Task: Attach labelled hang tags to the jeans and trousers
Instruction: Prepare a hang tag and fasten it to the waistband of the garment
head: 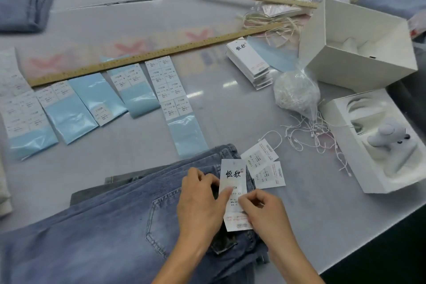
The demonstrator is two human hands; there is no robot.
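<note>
Hang tag (pixel 233 182) flat on the waistband end of the jeans (pixel 110 221), near the table's front edge. Left hand (pixel 199 200) with fingers curled, thumb tip pressing the tag's middle; right hand (pixel 261 208) pinching its right edge between thumb and forefinger. Light, stiff card, probably easy to crease and quick to slide on denim; best held by the edges or near the punched top. Soft, heavy denim, unlikely to shift. Two spare labelled tags (pixel 265 163) just beside, loose strings (pixel 309 131) near.
</note>
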